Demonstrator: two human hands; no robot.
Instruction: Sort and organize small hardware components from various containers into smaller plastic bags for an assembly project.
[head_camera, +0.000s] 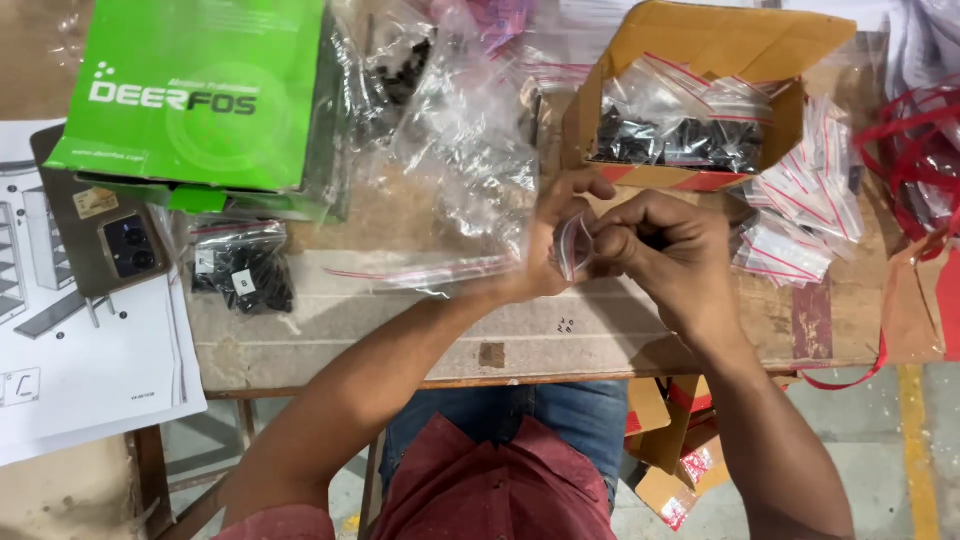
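Both hands' fingers (610, 240) pinching small zip bag (572, 245), green box (190, 90) upper-left — cardboard box (700, 50) behind

A worn brown wooden table (330, 340) stands on a grey floor (870, 470) with a yellow line (915, 450).

Green box (190, 95), red-striped clear bags (800, 215)

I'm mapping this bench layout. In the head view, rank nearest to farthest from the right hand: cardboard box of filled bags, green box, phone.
From the right hand:
1. Cardboard box of filled bags, just beyond the hand.
2. Green box, far-left of the bench.
3. Phone, at the left edge, on the paper sheet.
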